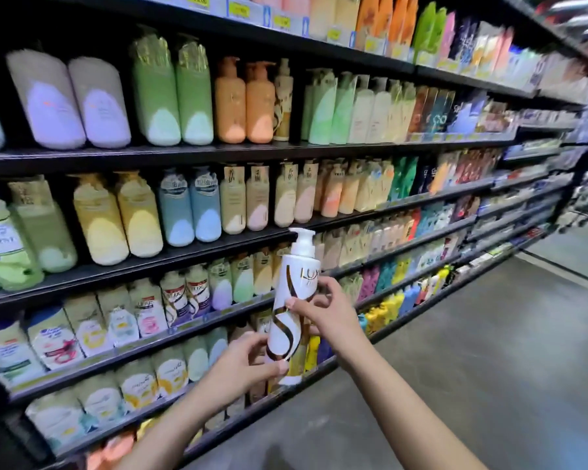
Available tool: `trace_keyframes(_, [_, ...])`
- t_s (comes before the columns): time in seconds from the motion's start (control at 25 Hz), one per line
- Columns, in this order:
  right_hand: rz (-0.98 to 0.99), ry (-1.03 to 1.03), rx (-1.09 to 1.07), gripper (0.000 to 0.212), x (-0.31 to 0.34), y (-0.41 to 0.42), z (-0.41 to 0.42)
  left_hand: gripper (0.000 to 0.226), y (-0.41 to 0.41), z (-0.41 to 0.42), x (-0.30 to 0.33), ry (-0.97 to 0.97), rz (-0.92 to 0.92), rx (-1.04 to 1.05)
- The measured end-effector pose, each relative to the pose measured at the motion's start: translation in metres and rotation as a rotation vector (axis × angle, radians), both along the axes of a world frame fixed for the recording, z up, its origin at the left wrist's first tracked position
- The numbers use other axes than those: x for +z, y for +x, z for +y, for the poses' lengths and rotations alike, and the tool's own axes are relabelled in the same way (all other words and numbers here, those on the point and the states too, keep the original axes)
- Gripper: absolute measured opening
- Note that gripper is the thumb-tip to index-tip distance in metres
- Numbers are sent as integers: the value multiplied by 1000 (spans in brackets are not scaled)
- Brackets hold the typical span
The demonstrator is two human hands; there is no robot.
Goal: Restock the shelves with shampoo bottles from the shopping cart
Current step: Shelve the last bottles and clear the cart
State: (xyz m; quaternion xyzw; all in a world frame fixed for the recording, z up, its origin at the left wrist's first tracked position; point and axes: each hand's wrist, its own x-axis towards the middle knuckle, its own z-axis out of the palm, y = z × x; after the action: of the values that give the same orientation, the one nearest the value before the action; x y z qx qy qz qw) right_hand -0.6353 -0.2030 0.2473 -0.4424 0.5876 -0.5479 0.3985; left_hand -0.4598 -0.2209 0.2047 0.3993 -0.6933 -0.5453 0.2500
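The left hand (243, 362) curls its fingers around the lower part of a white bottle (294, 310), thumb tip pressed against the front near the base. The right hand (326, 312) grips the same bottle higher up, at its middle, with the thumb on the front label and the other fingers wrapped behind the far side. Both forearms reach up from the bottom of the view.

The bottle is held nearly upright in the air, tilted slightly, in front of the lower shelves (143, 157) and not resting on any of them. It is tall and slim, white, with a white pump top, a brown and gold ribbon swirl running down its front, and gold lettering near the shoulder.

Behind it the black shelves run along the aisle in several tiers, each packed with upright bottles and refill pouches: lilac, green and orange pump bottles (230, 103) on an upper tier, yellow and blue ones on the middle tier, and white pouches (148, 313) with a similar swirl lower down. Yellow price tags (240, 10) line the top edge. A grey floor (489, 351) stretches to the right.
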Motion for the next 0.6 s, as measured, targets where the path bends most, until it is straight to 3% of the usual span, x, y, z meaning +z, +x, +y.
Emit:
trace_keyframes(0.12, [29, -93, -34, 54, 30, -37, -56, 51, -38, -64, 29, -178, -51, -51])
trace_keyframes(0.32, [63, -249, -18, 58, 76, -90, -166, 49, -89, -178, 84, -386, -174, -32])
trace_keyframes(0.4, [106, -306, -5, 63, 93, -106, -202, 63, -100, -214, 106, -497, -242, -7])
trace_keyframes(0.6, [153, -364, 23, 63, 125, -147, -279, 61, -112, -288, 154, -885, -601, 243])
